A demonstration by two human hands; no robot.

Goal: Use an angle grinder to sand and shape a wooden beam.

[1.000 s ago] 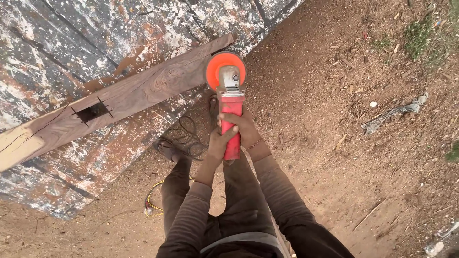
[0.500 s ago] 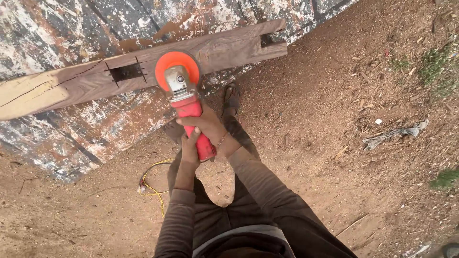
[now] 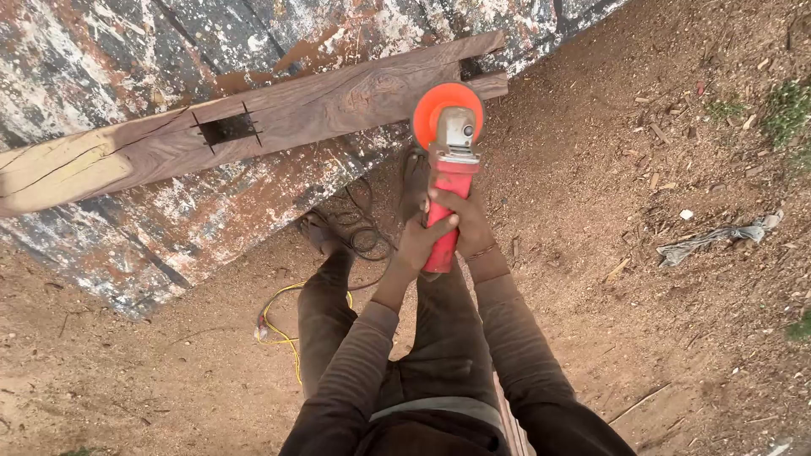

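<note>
both hands are clamped on the red grinder (image 3: 445,203), left hand (image 3: 420,241) low on the body, right hand (image 3: 467,221) just above. its orange disc (image 3: 435,105) sits at 12 o'clock over the plank (image 3: 279,118) near its notched end, probably touching. best kept flat, with light pressure, and the cord (image 3: 359,236) at 9 o'clock clear of the feet.

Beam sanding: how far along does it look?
Done: most of the beam shows dark, smooth grain, and a square slot is cut through it. In hand: both hands, left and right, grip the red grinder, its orange disc at the right end. Left: the pale yellowish left end looks unsanded.
</note>
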